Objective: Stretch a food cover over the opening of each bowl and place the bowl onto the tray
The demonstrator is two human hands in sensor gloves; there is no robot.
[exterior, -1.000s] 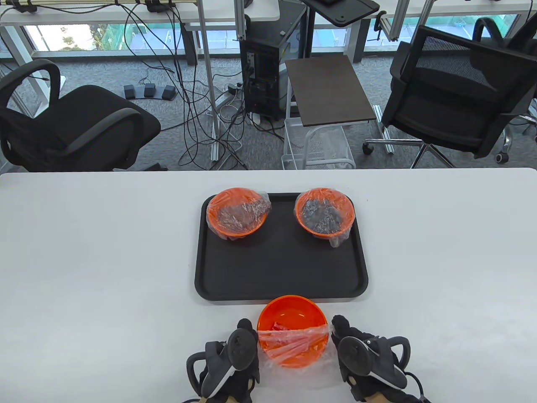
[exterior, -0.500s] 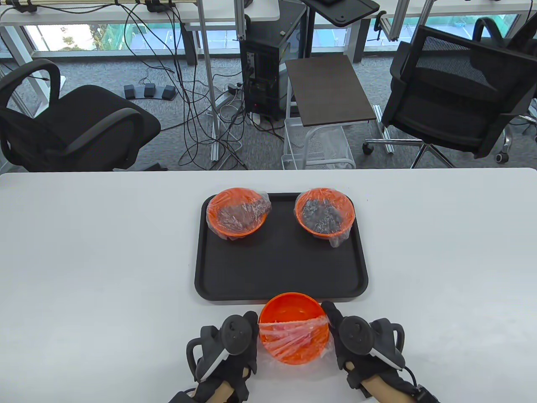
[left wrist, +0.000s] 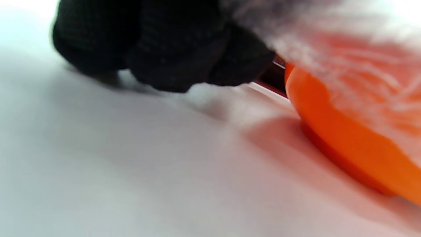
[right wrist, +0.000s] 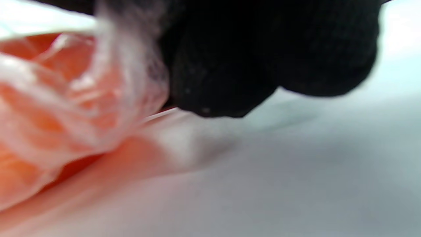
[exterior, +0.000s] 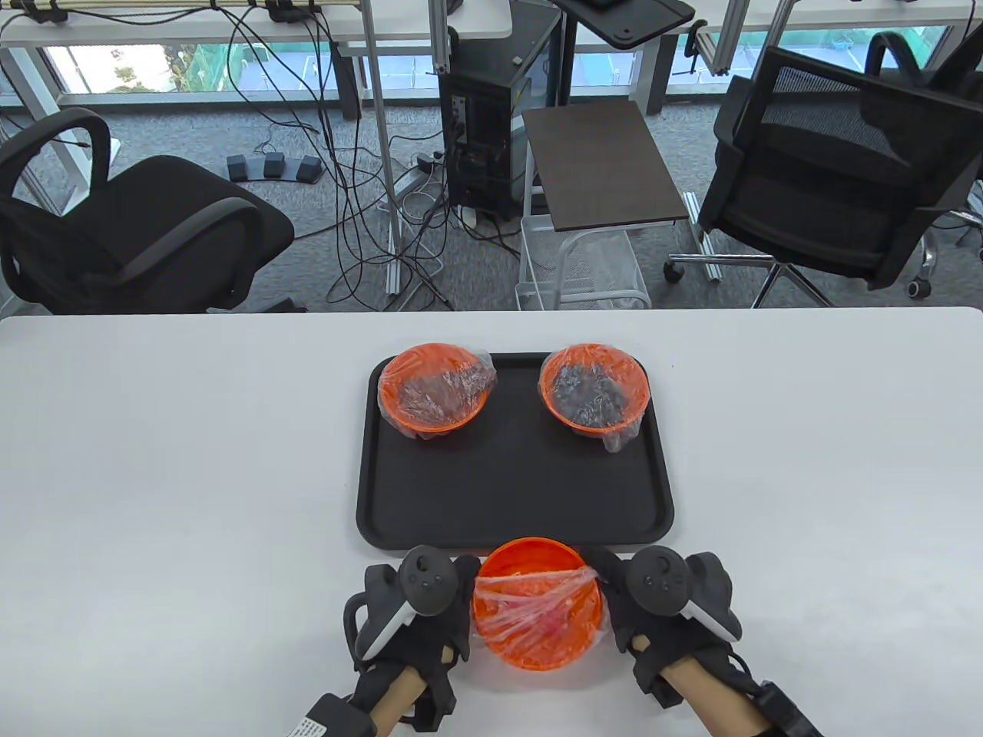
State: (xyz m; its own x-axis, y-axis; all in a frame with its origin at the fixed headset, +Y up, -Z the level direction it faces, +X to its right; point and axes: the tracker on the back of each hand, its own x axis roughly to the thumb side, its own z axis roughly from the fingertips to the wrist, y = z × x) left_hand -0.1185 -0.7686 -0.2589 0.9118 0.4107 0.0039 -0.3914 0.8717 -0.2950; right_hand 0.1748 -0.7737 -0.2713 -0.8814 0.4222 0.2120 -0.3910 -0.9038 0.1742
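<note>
Round orange plastic bowl [exterior: 537,603] just below black tray [exterior: 399,507]. Left hand [exterior: 418,614] and right hand [exterior: 660,606] flank it, fingers [left wrist: 184,56] clenched on crinkled clear cover [exterior: 530,610], partly stretched.

White table [exterior: 153,476] (tray [exterior: 514,507], orange bowl [exterior: 537,606])

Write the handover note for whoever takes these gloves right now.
Left hand and right hand each grip the food cover at opposite sides of the near bowl, which sits on the table just short of the tray.
Done: two covered bowls on the tray's far half.
Left: pull the cover over the bare far rim, then set this bowl on the tray.
</note>
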